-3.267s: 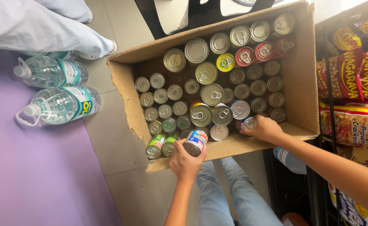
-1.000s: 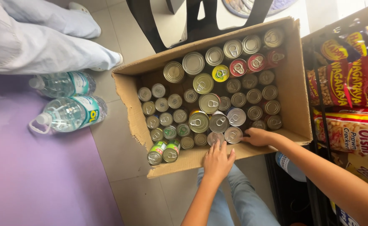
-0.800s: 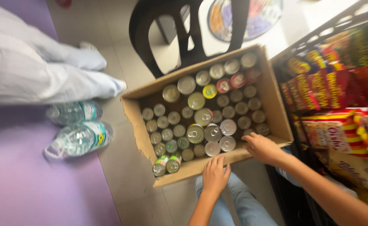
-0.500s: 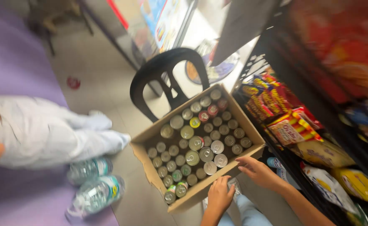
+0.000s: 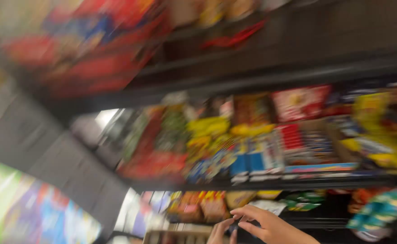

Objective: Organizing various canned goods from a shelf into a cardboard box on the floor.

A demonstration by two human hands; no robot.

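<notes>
The view is heavily blurred and looks at dark shop shelves [image 5: 252, 183] packed with colourful snack packets. My right hand [image 5: 265, 224] shows at the bottom edge, fingers stretched left and apart, with nothing visible in it. My left hand [image 5: 219, 232] is just beside it, mostly cut off by the frame, its fingertips close to the right hand's fingers. A pale strip of the cardboard box [image 5: 176, 236] lies just left of the hands. The cans in the box are out of view.
Red and yellow packets [image 5: 198, 135] fill the middle shelf, with blue and red boxes [image 5: 293, 149] to their right. More packets [image 5: 198, 205] sit on the lower shelf. A bright multicoloured panel [image 5: 22, 212] is at the lower left.
The camera has swung up from the open box of cans to the shelves. The box, bottles and the other person's legs have left the view. My hands now sit at the bottom edge.
</notes>
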